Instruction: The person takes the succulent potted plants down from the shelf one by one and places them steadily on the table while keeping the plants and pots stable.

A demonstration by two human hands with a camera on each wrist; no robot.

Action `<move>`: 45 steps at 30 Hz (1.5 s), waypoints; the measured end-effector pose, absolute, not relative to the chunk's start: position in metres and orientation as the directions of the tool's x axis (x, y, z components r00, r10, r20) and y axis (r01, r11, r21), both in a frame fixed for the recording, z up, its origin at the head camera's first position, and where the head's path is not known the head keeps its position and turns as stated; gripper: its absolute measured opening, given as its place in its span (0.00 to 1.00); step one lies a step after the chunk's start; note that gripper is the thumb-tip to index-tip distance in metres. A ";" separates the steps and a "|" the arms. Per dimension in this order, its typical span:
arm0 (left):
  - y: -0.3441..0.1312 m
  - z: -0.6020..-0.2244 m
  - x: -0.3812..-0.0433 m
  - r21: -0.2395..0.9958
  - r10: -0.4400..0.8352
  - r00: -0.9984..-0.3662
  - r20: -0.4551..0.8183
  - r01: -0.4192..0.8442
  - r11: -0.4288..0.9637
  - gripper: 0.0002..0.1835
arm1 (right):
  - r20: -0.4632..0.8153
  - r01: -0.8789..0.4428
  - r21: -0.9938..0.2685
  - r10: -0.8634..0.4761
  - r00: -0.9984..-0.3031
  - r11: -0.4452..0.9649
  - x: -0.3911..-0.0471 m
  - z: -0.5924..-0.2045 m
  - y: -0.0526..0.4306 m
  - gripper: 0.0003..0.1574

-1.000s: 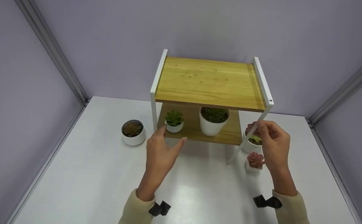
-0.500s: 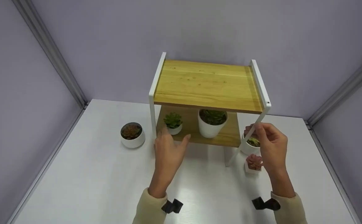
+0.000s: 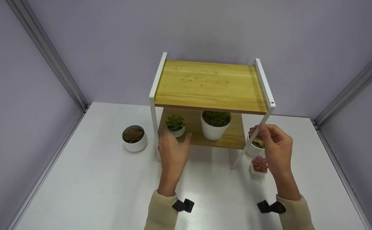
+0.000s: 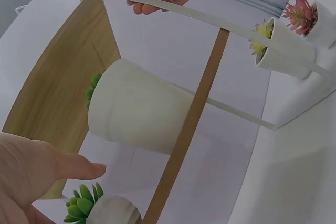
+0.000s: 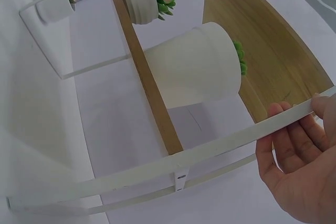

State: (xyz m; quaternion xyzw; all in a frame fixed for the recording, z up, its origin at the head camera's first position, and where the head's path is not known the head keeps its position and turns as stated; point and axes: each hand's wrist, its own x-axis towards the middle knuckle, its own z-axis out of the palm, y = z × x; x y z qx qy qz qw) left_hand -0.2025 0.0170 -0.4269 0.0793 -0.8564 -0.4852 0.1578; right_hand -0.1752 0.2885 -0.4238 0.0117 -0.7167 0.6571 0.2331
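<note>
- Head view: over the last second the left hand (image 3: 173,153) has shifted rightward, from beside the left front post (image 3: 154,119) to in front of the small green plant (image 3: 175,120). We judge the work to be centred on that plant.
- Its thumb is spread apart from the other fingers, reaching around the small pot (image 5: 142,4); we cannot tell whether any fingertip touches.
- The plant keeps its place at the left of the lower board (image 3: 193,127), with the large white pot (image 3: 213,131) standing to its right.
- Meanwhile the right hand (image 3: 278,145) still pinches the white frame (image 3: 263,83), thumb on one side and fingers on the other; we read this as steadying.
- We see ridged bands around the small pot, while the large one is smooth and tapered, with a thicker collar.
- Flat, narrow bars make up the frame; we would guess painted metal.
- Pale grain and dark knots mark the upper board (image 3: 210,84), and its front edge is browner.
- Plump, glossy leaves look to us like plastic.
</note>
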 end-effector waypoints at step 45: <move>0.028 -0.434 -0.239 0.900 -0.396 -0.904 0.160 -0.031 0.435 0.30 | 0.349 -0.325 -0.937 0.286 -0.892 0.130 -0.175 -0.427 0.290 0.18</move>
